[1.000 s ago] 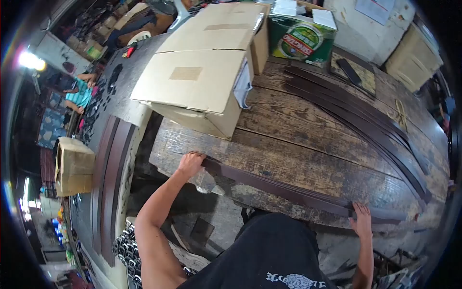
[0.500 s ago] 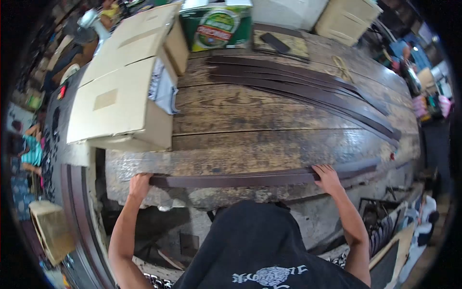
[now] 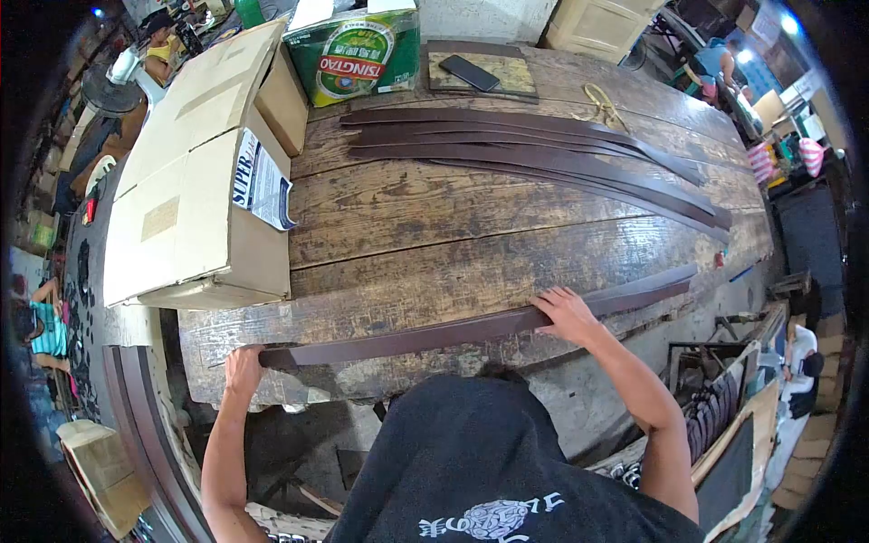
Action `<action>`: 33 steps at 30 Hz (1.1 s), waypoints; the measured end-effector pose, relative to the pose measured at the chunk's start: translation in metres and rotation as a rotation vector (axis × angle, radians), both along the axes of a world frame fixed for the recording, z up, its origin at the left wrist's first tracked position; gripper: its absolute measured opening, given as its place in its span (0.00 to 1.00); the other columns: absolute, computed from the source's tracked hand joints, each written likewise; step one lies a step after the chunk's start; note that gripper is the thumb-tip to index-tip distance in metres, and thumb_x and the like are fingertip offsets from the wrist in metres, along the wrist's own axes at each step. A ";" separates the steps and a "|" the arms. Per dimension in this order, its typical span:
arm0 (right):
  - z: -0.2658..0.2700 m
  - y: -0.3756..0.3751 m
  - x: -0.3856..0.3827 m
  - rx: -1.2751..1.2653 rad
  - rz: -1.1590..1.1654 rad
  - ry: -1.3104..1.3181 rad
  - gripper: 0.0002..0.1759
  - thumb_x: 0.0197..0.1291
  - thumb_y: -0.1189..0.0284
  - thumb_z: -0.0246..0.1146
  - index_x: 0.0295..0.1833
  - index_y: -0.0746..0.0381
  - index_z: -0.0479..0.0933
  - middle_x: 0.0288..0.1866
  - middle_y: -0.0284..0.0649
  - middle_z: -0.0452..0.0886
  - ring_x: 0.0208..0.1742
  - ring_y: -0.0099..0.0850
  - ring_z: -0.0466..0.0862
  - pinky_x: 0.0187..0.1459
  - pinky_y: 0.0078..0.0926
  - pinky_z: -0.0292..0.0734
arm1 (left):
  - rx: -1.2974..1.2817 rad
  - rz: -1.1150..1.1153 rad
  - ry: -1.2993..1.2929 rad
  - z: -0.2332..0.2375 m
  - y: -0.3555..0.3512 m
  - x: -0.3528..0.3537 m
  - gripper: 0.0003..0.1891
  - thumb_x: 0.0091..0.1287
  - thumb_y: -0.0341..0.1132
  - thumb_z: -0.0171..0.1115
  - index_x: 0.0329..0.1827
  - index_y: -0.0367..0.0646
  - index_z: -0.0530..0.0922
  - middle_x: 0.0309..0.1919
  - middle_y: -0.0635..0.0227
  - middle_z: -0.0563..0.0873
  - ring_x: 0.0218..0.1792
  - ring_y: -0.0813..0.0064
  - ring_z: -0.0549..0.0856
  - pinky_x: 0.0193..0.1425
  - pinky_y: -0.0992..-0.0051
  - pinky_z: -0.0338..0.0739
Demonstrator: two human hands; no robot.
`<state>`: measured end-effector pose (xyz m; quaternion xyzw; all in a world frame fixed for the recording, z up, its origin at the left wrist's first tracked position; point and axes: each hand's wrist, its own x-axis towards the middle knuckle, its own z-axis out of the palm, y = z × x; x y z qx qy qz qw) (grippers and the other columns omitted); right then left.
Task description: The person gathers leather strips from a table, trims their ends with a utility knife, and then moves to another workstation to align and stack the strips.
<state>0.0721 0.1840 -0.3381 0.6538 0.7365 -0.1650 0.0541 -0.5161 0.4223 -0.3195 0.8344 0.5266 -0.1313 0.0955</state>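
A stack of long dark-brown leather-like strips (image 3: 407, 342) lies along the near edge of the wooden table (image 3: 389, 204). At its left end my left hand (image 3: 243, 369) is closed, fingers curled around the tip. My right hand (image 3: 568, 317) rests across the strips right of their middle, fingers stretched and thumb apart. Beyond that hand the strips run on to the right, slightly fanned. Farther back on the table lies a looser bundle of similar brown strips (image 3: 543, 154), touched by neither hand.
Cardboard boxes (image 3: 172, 208) stand at the table's left, a green Tsingtao carton (image 3: 358, 59) behind them. A phone (image 3: 469, 72) lies on a board (image 3: 520, 86), near a yellowish cord loop (image 3: 602, 107). More brown strips (image 3: 149, 425) hang at lower left. Other people work in the background.
My right hand has slid left along the strips and its fingers have loosened and spread. My left hand keeps its hold on the end. The camera view has shifted, and the strips now slant more.
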 end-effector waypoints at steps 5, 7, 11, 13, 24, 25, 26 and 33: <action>-0.005 0.015 -0.002 -0.155 0.012 0.010 0.34 0.48 0.58 0.73 0.60 0.60 0.73 0.54 0.42 0.77 0.60 0.42 0.74 0.63 0.40 0.70 | 0.011 0.011 0.002 -0.007 0.000 -0.005 0.18 0.49 0.29 0.70 0.46 0.49 0.86 0.38 0.56 0.87 0.40 0.55 0.87 0.45 0.59 0.80; 0.000 0.020 -0.004 -0.188 0.017 0.006 0.33 0.49 0.59 0.73 0.59 0.60 0.73 0.53 0.42 0.77 0.60 0.42 0.74 0.62 0.39 0.71 | 0.010 -0.010 -0.024 -0.003 -0.002 -0.003 0.18 0.49 0.28 0.70 0.46 0.48 0.86 0.39 0.57 0.87 0.41 0.55 0.86 0.46 0.59 0.80; 0.001 0.021 -0.027 -0.060 0.061 -0.068 0.33 0.49 0.58 0.73 0.59 0.60 0.74 0.54 0.42 0.77 0.60 0.41 0.75 0.62 0.39 0.72 | 0.038 -0.027 -0.040 -0.010 0.000 -0.011 0.17 0.48 0.27 0.69 0.44 0.46 0.85 0.40 0.57 0.87 0.42 0.55 0.86 0.47 0.59 0.80; -0.003 0.027 -0.047 0.019 0.087 -0.019 0.34 0.48 0.58 0.73 0.60 0.60 0.73 0.55 0.42 0.76 0.60 0.41 0.75 0.61 0.39 0.73 | 0.047 -0.045 -0.058 -0.011 0.000 -0.013 0.16 0.48 0.26 0.68 0.43 0.45 0.84 0.39 0.58 0.87 0.42 0.55 0.86 0.47 0.59 0.80; -0.004 0.047 -0.063 -0.047 0.131 0.056 0.27 0.48 0.61 0.74 0.52 0.62 0.77 0.49 0.40 0.79 0.56 0.40 0.77 0.54 0.35 0.78 | 0.067 -0.104 -0.157 -0.015 0.004 -0.023 0.19 0.44 0.35 0.75 0.41 0.45 0.84 0.35 0.60 0.87 0.38 0.54 0.86 0.43 0.58 0.80; -0.004 0.046 -0.064 -0.048 0.131 0.049 0.27 0.48 0.61 0.74 0.52 0.62 0.77 0.49 0.40 0.78 0.56 0.40 0.77 0.54 0.35 0.78 | 0.062 -0.107 -0.122 -0.014 0.005 -0.023 0.20 0.43 0.36 0.76 0.42 0.44 0.83 0.35 0.60 0.87 0.38 0.55 0.86 0.43 0.59 0.80; -0.003 0.045 -0.067 -0.066 0.115 0.025 0.27 0.49 0.61 0.73 0.52 0.62 0.76 0.50 0.41 0.78 0.57 0.40 0.76 0.55 0.36 0.77 | 0.058 -0.108 -0.086 -0.012 0.007 -0.024 0.22 0.41 0.37 0.77 0.42 0.44 0.83 0.35 0.61 0.87 0.38 0.56 0.86 0.43 0.59 0.80; -0.004 0.054 -0.098 -0.048 0.104 0.074 0.29 0.54 0.58 0.70 0.59 0.61 0.75 0.57 0.42 0.76 0.64 0.42 0.72 0.65 0.39 0.70 | 0.150 -0.183 0.059 -0.009 0.012 -0.034 0.18 0.43 0.41 0.77 0.36 0.45 0.84 0.32 0.63 0.87 0.44 0.65 0.84 0.54 0.63 0.74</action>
